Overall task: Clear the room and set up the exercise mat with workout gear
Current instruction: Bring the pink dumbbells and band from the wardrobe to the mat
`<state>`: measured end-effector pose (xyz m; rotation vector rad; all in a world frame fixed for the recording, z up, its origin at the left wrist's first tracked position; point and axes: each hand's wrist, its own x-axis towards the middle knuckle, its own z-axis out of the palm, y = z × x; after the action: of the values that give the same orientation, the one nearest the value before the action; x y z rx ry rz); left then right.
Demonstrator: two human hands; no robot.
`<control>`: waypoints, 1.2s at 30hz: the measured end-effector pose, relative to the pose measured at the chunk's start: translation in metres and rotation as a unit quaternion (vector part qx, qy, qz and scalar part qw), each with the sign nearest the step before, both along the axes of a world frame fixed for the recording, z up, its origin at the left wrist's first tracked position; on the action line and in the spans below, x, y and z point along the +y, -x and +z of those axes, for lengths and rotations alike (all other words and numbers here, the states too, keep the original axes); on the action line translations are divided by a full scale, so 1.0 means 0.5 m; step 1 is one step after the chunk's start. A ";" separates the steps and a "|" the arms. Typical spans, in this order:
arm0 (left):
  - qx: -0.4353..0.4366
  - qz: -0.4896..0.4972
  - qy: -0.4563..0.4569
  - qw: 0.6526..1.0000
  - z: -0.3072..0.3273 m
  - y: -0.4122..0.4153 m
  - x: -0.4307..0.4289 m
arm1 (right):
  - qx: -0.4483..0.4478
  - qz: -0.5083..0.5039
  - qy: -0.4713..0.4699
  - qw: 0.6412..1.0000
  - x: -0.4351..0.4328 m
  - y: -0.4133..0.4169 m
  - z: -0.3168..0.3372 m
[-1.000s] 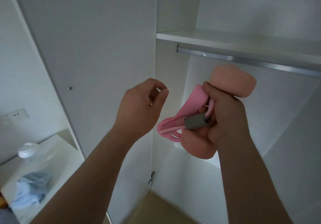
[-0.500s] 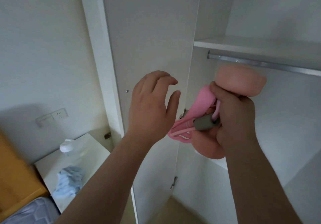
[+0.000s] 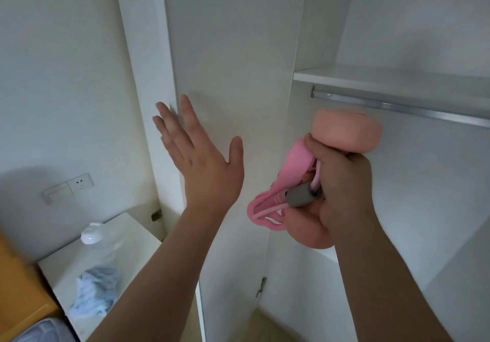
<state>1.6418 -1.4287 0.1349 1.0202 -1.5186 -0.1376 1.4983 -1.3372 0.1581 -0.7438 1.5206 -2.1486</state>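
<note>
My right hand (image 3: 342,185) grips a peach-pink dumbbell (image 3: 347,132) by its handle, together with a bunched pink resistance band (image 3: 270,203) that has a grey foam grip (image 3: 299,195). The dumbbell's two rounded ends stick out above and below my fist. My left hand (image 3: 201,161) is raised with straight, spread fingers at the edge of the white wardrobe door (image 3: 233,63); its fingertips reach the door's edge. The hand holds nothing.
The open wardrobe has a white shelf (image 3: 397,81) and a metal hanging rail (image 3: 403,107) at the upper right. At the lower left stands a white bedside table (image 3: 127,238) bearing a white round object (image 3: 91,234) and a crumpled light-blue cloth (image 3: 95,294). A wall socket (image 3: 79,184) sits above it.
My left hand has uncurled into a flat, spread hand and moved left to the door's edge. The view has swung left, with the door now further round. My right hand keeps its grip.
</note>
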 end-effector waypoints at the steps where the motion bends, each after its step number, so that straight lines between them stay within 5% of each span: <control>1: 0.007 -0.005 -0.011 1.000 0.001 0.003 -0.002 | -0.002 0.007 -0.005 1.000 -0.002 0.004 -0.001; 18: 0.063 0.068 0.019 0.996 -0.003 0.108 0.118 | -0.031 -0.013 -0.026 0.999 0.084 0.116 -0.043; 31: -0.059 -0.098 0.226 0.967 -0.048 0.340 0.203 | -0.060 -0.098 -0.056 0.992 0.244 0.280 -0.064; 36: -0.111 -0.152 0.236 0.953 -0.061 0.457 0.203 | -0.056 -0.142 -0.072 0.986 0.315 0.346 -0.072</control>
<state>1.4131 -1.3273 0.1046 0.4263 -1.7950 0.1272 1.3253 -1.1798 0.1222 -0.3681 1.7883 -2.2037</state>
